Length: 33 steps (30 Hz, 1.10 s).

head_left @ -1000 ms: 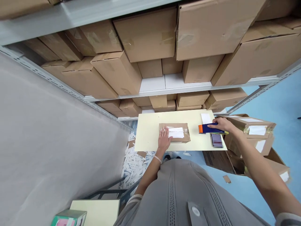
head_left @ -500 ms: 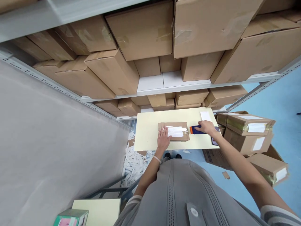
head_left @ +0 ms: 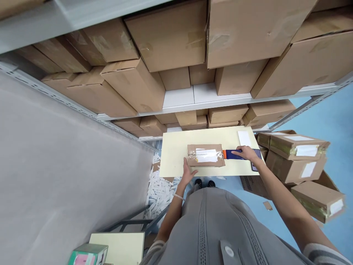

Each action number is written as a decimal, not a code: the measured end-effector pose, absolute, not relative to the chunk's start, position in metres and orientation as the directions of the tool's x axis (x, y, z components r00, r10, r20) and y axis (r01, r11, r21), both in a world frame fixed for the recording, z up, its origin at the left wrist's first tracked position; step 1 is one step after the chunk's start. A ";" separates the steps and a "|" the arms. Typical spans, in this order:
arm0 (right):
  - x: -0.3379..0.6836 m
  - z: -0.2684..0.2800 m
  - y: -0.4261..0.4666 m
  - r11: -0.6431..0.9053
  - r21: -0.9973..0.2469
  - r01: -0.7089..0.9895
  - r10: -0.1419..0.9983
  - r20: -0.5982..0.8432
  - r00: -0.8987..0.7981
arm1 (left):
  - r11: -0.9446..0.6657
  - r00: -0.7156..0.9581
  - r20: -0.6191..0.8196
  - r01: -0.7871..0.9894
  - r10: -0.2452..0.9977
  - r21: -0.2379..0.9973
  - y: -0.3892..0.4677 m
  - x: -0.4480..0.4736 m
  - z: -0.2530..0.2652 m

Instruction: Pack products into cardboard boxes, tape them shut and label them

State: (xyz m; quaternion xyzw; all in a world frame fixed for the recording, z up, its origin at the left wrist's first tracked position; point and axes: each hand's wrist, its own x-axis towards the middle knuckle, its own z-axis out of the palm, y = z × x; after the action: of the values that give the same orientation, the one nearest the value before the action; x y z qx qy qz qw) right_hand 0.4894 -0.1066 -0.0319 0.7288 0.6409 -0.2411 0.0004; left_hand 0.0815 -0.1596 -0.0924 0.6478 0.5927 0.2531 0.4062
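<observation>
Pale desk (head_left: 173, 154) | box (head_left: 206, 147) midway across it | right grip (head_left: 245, 153) closed round dispenser (head_left: 231, 154), orange end at box's right end; best kept level | left grip (head_left: 188, 172) wide at box's near left corner; should brace against slipping

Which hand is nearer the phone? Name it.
Right: the right hand, wrist overlapping the phone in view; the left hand is farther off, at the left end of the taped box.

From head height, the one camera looked forward and steeply down past the torso (head_left: 217, 224) at hands (head_left: 247, 153), table (head_left: 173, 152) and shelves (head_left: 179, 98).
</observation>
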 end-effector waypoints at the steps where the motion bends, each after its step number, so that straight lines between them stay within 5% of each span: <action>1: 0.492 -0.036 -0.108 -0.201 -0.334 0.921 0.933 -0.352 0.076 | 0.088 0.148 -0.186 0.499 0.971 0.862 -0.158 0.083 -0.097; 7: 0.487 -0.057 -0.114 -0.372 -0.590 0.717 0.891 -0.442 0.099 | 0.183 -0.026 -0.201 0.534 0.979 0.825 -0.140 0.084 -0.088; 13: 0.452 -0.066 -0.111 -0.542 -0.742 0.395 0.819 -0.572 0.051 | 0.305 -0.253 -0.170 0.790 0.952 0.531 -0.103 0.066 -0.047; 17: 0.424 -0.072 -0.110 -0.649 -0.759 0.041 0.748 -0.648 -0.143 | 0.415 -0.344 -0.249 0.839 0.906 0.351 -0.066 0.060 -0.033; 22: 0.405 -0.088 -0.121 -0.709 -0.680 -0.189 0.705 -0.683 -0.188 | 0.386 -0.305 -0.273 0.864 0.912 0.324 -0.060 0.050 -0.037; 24: 0.402 -0.097 -0.127 -0.692 -0.679 -0.245 0.718 -0.683 -0.136 | 0.261 -0.208 -0.205 0.923 0.956 0.282 -0.070 0.044 -0.040; 27: 0.400 -0.110 -0.135 -0.653 -0.683 -0.327 0.737 -0.673 -0.067 | -0.187 0.204 -0.086 0.967 0.975 0.172 -0.085 0.040 -0.043; 30: 0.398 -0.118 -0.140 -0.632 -0.676 -0.380 0.733 -0.680 -0.011 | -0.592 0.600 -0.074 0.799 0.797 0.102 -0.094 0.049 -0.044; 33: 0.396 -0.119 -0.146 -0.628 -0.659 -0.414 0.712 -0.702 0.036 | -0.764 0.766 -0.080 0.643 0.638 0.062 -0.095 0.068 -0.044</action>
State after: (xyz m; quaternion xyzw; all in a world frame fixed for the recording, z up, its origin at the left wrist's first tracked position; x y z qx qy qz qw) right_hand 0.3959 -0.1464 -0.1191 0.5900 0.1263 -0.6827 -0.4121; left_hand 0.0684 -0.0946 -0.0443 0.9386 0.3412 -0.0269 0.0429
